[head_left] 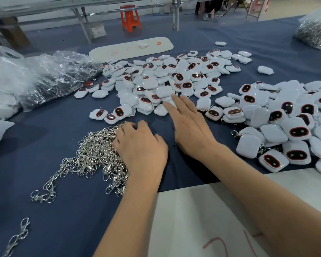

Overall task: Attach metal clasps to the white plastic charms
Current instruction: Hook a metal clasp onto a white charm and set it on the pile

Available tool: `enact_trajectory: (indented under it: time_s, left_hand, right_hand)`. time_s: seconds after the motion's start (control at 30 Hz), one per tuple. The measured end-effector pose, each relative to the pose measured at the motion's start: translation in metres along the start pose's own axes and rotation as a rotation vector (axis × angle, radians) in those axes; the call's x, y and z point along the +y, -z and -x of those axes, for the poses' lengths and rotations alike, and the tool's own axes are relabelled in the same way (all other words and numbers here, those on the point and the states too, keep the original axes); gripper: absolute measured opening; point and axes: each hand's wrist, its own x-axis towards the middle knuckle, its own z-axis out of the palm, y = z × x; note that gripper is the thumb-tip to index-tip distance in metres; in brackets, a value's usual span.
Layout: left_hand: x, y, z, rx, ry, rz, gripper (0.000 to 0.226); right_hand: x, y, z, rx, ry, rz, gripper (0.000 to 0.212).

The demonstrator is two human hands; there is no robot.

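Note:
A heap of silver metal clasps (93,156) lies on the blue cloth at centre left. My left hand (141,145) rests on its right edge with fingers curled into the clasps. White plastic charms (165,80) with dark, red-rimmed ovals form a wide pile beyond my hands. My right hand (189,125) stretches forward with straight fingers, and its fingertips touch the near edge of that pile. A second heap of charms (286,127) at the right has clasps showing between some of the pieces.
Crumpled clear plastic bags (44,76) fill the left side, and a bag of metal parts (315,32) sits far right. A white board (130,48) lies behind the charms, a white sheet (211,210) under my right forearm. Loose clasps (42,195) trail near left. An orange stool (130,17) stands beyond the table.

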Motion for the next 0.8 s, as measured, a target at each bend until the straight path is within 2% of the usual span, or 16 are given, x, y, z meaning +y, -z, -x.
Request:
enact_trajectory:
  time_s: [0.07, 0.13, 0.2, 0.27, 0.3, 0.37, 0.47, 0.53, 0.6, 0.73, 0.8]
  left_hand:
    - [0.0, 0.001, -0.002, -0.001, -0.002, 0.034, 0.029]
    - [-0.002, 0.003, -0.004, -0.009, 0.0, 0.031, 0.025]
    - [-0.003, 0.003, -0.005, -0.013, -0.006, 0.012, 0.021]
    - [-0.003, 0.003, -0.006, -0.008, -0.015, 0.01, 0.017]
    - [-0.003, 0.004, -0.005, -0.004, -0.02, 0.011, 0.015]
    - [-0.002, 0.004, -0.005, 0.008, -0.024, 0.014, 0.012]
    - [-0.001, 0.003, -0.005, 0.078, -0.033, 0.08, 0.009]
    - [-0.001, 0.003, -0.006, 0.167, -0.087, 0.213, 0.009]
    - [-0.001, 0.002, -0.008, 0.207, -0.133, 0.436, 0.01]
    - [0.01, -0.002, -0.006, 0.033, 0.012, 0.986, 0.012]
    - [0.014, -0.004, -0.005, -0.05, 0.087, 1.165, 0.009]
  right_hand:
    - [0.001, 0.002, -0.011, -0.073, -0.019, -0.052, 0.084]
    - [0.001, 0.001, -0.016, -0.045, -0.034, -0.079, 0.075]
    - [0.0, -0.001, -0.016, 0.035, -0.059, 0.037, 0.056]
    - [-0.002, -0.001, -0.013, 0.082, -0.09, 0.142, 0.03]
    - [-0.002, 0.0, -0.011, 0.102, -0.082, 0.165, 0.024]
    - [-0.002, 0.002, -0.006, 0.166, -0.043, 0.152, 0.029]
    - [0.002, 0.008, 0.004, 0.252, -0.146, -0.166, 0.044]
    - [0.005, 0.011, 0.013, 0.334, -0.183, -0.405, 0.047]
    - [0.006, 0.015, 0.024, 0.406, -0.171, -0.554, 0.04]
    - [0.007, 0.019, 0.04, 0.367, -0.137, -0.658, 0.012]
    - [0.01, 0.017, 0.043, 0.32, -0.127, -0.638, 0.007]
